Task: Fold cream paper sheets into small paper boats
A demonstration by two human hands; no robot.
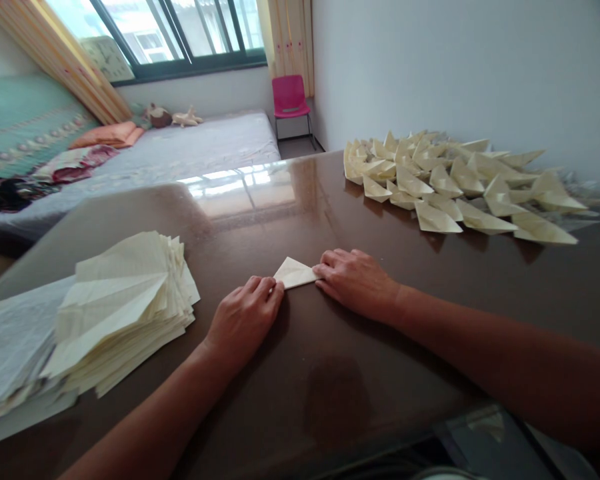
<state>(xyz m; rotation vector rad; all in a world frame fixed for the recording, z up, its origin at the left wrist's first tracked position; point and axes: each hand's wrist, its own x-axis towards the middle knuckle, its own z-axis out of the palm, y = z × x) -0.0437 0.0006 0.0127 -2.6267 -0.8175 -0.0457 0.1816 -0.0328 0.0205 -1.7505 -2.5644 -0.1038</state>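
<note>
A small cream paper piece (pixel 294 272), folded into a triangle, lies flat on the glossy brown table (pixel 330 373). My left hand (pixel 245 317) presses its lower left edge with the fingers curled and held together. My right hand (pixel 355 279) rests palm down on its right corner, fingers bunched and pressing. Both hands touch the paper from opposite sides.
A thick stack of cream sheets (pixel 125 303) sits at the left, over white paper (pixel 10 347). A heap of several folded paper boats (pixel 455 180) lies at the far right by the wall. Beyond the table are a bed (pixel 180 150) and a pink chair (pixel 290 100).
</note>
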